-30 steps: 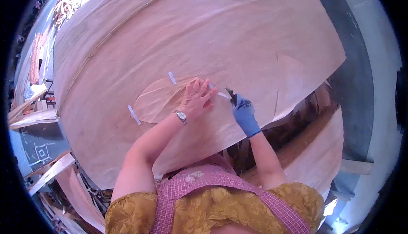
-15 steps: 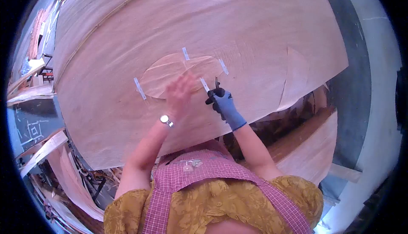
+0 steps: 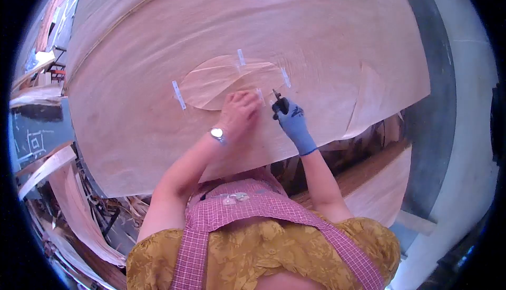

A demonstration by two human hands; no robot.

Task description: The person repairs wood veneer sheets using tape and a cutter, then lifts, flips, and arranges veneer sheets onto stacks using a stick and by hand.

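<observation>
A large thin wood sheet [image 3: 327,37] lies in front of me. On it an oval wood patch [image 3: 221,76] has white tape strips at its left end [image 3: 178,95], top [image 3: 241,57] and right [image 3: 285,77]. Another strip [image 3: 260,96] is at the lower right, beside the fingertips of my left hand [image 3: 241,112]. That bare hand, with a watch, rests on the patch's lower edge with bent fingers; nothing shows in it. My right hand [image 3: 292,124], in a blue and black glove, is closed round a small dark tool [image 3: 277,96] pointing up and left.
A second patch-like wood piece [image 3: 369,92] lies at the sheet's right. Beyond the near edge are dark gaps and a stacked wood sheet [image 3: 382,184]. Veneer strips [image 3: 79,216] and scraps lie at the lower left. A grey surface with chalk marks [image 3: 37,139] is at the left.
My left hand lifted off the patch, then came down at its lower right edge by a new tape strip. My right hand moved in to that strip, then drew back right with the tool.
</observation>
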